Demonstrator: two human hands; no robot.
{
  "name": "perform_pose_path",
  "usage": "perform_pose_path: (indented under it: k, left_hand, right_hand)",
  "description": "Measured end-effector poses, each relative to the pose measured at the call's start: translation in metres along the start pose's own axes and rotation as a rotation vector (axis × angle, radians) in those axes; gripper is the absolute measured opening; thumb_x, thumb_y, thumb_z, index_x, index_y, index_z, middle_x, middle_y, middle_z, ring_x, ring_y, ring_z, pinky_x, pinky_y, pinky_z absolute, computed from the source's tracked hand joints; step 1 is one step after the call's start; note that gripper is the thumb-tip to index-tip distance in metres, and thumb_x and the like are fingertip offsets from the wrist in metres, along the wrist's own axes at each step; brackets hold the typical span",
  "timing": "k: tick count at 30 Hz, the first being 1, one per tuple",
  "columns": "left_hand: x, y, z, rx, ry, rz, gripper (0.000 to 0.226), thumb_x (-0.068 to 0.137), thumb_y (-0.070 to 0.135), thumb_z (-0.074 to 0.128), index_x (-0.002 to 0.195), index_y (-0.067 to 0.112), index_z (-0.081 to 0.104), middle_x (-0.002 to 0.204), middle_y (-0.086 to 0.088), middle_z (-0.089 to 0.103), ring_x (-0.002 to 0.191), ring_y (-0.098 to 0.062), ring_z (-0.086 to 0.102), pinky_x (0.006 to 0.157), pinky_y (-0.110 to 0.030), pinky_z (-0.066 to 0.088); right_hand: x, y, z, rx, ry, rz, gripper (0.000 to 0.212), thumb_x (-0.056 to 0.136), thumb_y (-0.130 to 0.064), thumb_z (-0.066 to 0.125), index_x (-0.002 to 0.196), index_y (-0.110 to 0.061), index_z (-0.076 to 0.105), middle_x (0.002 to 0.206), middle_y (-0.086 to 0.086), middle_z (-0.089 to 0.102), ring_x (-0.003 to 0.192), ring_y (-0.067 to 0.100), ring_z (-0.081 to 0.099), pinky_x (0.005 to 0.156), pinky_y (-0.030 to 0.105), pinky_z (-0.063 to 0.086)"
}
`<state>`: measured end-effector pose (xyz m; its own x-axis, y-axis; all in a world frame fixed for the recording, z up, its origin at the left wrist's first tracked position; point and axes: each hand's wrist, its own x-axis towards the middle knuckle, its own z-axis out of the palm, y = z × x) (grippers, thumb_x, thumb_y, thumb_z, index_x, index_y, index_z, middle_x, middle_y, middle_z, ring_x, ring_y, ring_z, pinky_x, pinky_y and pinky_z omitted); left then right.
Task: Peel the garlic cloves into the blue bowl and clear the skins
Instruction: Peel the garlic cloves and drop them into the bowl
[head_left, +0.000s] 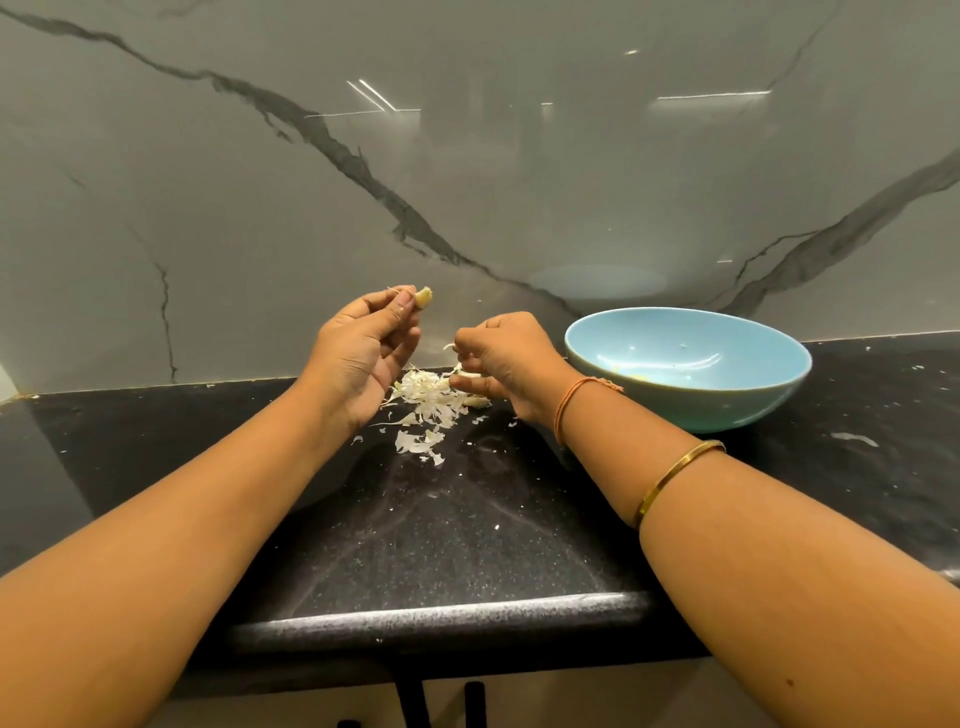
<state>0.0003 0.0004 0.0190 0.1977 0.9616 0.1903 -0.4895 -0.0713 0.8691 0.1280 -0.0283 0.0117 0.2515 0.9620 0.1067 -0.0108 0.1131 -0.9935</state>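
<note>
**Garlic clove held up over a heap of skins**

We pinched a garlic clove (424, 298) between the thumb and fingertips of our left hand (363, 353), raised above the black counter (467, 519). Our right hand (506, 361), fingers curled, seemed to pinch a scrap of skin (448, 346). The blue bowl (727, 405) stood just right of that hand. Loose skins (428, 400) lay heaped below. A slack pinch could drop the clove among them, and flakes could drift into the bowl.

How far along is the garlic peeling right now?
Done: a few pale bits lie in the blue bowl. In hand: the left hand pinches a garlic clove; the right hand pinches a scrap of skin. Left: the skin pile on the counter is uncleared.
</note>
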Motion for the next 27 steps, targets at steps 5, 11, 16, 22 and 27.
perform_pose_path:
  k: [5,11,16,22,27]
  left_hand:
    - [-0.0013,-0.0024,0.0,0.076,-0.005,0.014,0.008,0.09,0.005,0.056,0.091,0.009,0.062,0.087,-0.005,0.066,0.076,-0.011,0.064,0.064,-0.018,0.056]
    - [-0.003,-0.003,0.0012,0.116,-0.013,0.041,0.009,0.09,0.003,0.055,0.093,0.006,0.063,0.085,-0.006,0.068,0.074,-0.012,0.069,0.062,-0.018,0.056]
    - [-0.0025,-0.0043,0.001,0.121,-0.02,0.062,0.009,0.089,0.0,0.055,0.092,0.003,0.063,0.086,-0.008,0.068,0.072,-0.01,0.07,0.062,-0.015,0.054]
    - [-0.0012,-0.0051,0.0003,0.154,-0.03,0.09,0.009,0.086,-0.002,0.059,0.088,0.003,0.066,0.08,-0.005,0.069,0.072,-0.009,0.069,0.069,-0.017,0.055]
    - [-0.001,-0.0053,-0.0011,0.251,-0.039,0.126,0.008,0.084,0.0,0.062,0.087,0.006,0.068,0.077,-0.002,0.071,0.076,-0.01,0.069,0.075,-0.02,0.056]
  right_hand:
    - [0.004,-0.0009,-0.0049,-0.255,0.117,-0.257,0.019,0.087,-0.01,0.062,0.068,-0.008,0.059,0.066,0.005,0.058,0.059,0.018,0.062,0.07,0.039,0.059]
    - [0.0019,-0.0034,-0.0064,-0.307,0.09,-0.382,0.012,0.086,0.0,0.058,0.086,-0.008,0.067,0.076,0.003,0.062,0.074,0.02,0.062,0.075,0.043,0.058]
    - [-0.0021,-0.0036,-0.0034,-0.328,0.07,-0.48,0.012,0.088,-0.01,0.06,0.085,-0.003,0.069,0.073,0.005,0.064,0.068,0.018,0.063,0.069,0.039,0.059]
    - [-0.0004,-0.0021,-0.0019,-0.449,0.108,-0.539,0.009,0.084,-0.011,0.063,0.078,-0.006,0.067,0.068,0.001,0.062,0.065,0.018,0.062,0.068,0.043,0.058]
    - [-0.0013,-0.0018,-0.0013,-0.59,0.11,-0.615,0.01,0.083,-0.014,0.063,0.077,-0.007,0.066,0.071,0.005,0.064,0.07,0.025,0.064,0.069,0.046,0.055]
